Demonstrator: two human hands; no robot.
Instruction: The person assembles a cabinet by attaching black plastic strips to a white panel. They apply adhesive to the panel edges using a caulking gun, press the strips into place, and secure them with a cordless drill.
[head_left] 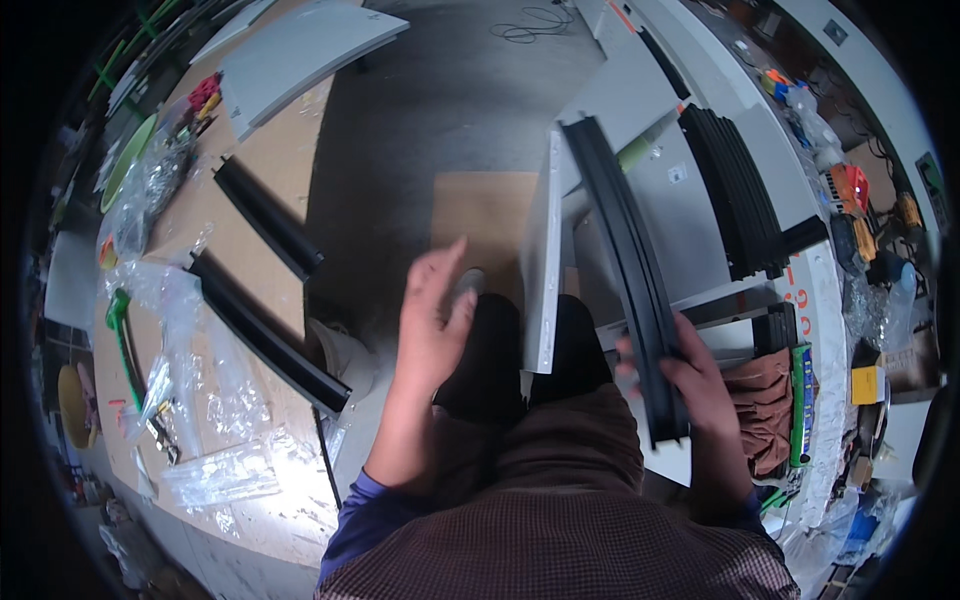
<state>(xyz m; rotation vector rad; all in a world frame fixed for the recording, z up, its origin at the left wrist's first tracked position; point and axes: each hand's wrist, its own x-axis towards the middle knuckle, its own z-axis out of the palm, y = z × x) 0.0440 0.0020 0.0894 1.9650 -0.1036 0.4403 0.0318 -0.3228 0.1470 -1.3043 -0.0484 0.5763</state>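
- The person's right hand (pixel 690 375) is gripping one long black plastic channel strip (pixel 630 270); the grip is wrapped tight around its near end, and the strip is running away from the body, above the lap.
- Just left of that strip, one white panel (pixel 543 270) is standing on edge between the knees, touching the dark trousers.
- The left hand (pixel 432 320) is hovering in the air with its grip spread wide and nothing in it, near the left knee.
- On the brown tabletop (pixel 270 160) at the left, two more black channel strips are lying: one farther (pixel 268 218), one nearer (pixel 268 335), well apart from the hands.
- Clear plastic bags (pixel 190 400) are lying crumpled around them; I cannot tell how many.
- On the white tabletop (pixel 690 200) at the right, one stack of black strips (pixel 740 190) is lying.
- One folded brown cloth (pixel 765 400) is sitting just beside the right hand.
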